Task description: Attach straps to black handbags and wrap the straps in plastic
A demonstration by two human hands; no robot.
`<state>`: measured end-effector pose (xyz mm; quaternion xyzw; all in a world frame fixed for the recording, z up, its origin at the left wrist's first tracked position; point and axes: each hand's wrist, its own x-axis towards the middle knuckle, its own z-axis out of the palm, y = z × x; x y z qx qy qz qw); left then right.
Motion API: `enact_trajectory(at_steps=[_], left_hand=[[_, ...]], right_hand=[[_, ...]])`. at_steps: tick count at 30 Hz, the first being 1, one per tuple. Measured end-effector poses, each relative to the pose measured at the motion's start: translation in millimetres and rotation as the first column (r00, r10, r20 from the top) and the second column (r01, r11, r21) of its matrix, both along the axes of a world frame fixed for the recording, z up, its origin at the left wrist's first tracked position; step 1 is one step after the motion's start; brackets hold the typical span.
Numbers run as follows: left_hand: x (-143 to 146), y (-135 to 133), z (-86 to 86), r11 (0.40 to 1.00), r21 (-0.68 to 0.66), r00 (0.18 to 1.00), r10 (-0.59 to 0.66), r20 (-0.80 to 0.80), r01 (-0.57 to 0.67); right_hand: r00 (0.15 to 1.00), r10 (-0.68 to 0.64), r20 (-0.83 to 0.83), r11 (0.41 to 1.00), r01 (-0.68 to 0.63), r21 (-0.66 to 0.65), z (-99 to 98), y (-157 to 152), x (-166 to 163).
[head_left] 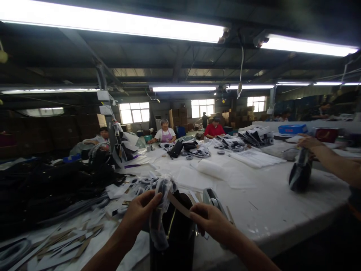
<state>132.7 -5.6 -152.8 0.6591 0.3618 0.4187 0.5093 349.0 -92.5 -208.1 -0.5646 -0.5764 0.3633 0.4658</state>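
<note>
My left hand (139, 210) is closed on a strap (159, 231) wrapped in clear, crinkled plastic, thumb on its near side. Between the thumb and fingers of my right hand (207, 217) is one end of a thin brown strip (179, 205), which looks like paper or card. The strip's other end reaches the wrapped strap. Directly below both hands stands a black bag (183, 241), its lower part in shadow. A grey tape dispenser (211, 197) sits just beyond my right hand.
Cardboard strips (63, 242) litter the white table (270, 210) at left, beside piled black bags (50, 188). Plastic sheets (217, 171) and wrapped rolls lie ahead. At right, a co-worker's hand (308, 142) holds a plastic-covered black bag (300, 173). Other people sit across the table.
</note>
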Motion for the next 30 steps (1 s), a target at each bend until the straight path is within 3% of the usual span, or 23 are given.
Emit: enact_trajectory(at_steps=[9, 20, 24, 30], left_hand=[[-2.8, 0.6, 1.6, 1.000, 0.004, 0.999, 0.025, -0.022, -0.025], [-0.1, -2.3, 4.2, 1.000, 0.014, 0.999, -0.009, -0.039, 0.010], [-5.2, 0.2, 5.2, 1.000, 0.023, 0.999, 0.001, -0.050, 0.000], [-0.2, -1.8, 4.3, 1.000, 0.018, 0.999, 0.000, -0.043, 0.001]], right_hand=[[0.999, -0.045, -0.028, 0.999, 0.045, -0.002, -17.2, 2.9, 15.7], [0.979, 0.145, -0.144, 0.985, -0.129, 0.115, 7.8, 16.1, 2.4], [0.956, 0.179, -0.234, 0.984, -0.169, 0.061, 5.7, 13.1, 9.0], [0.982, 0.146, -0.117, 0.988, -0.138, 0.073, 10.2, 17.2, 8.4]])
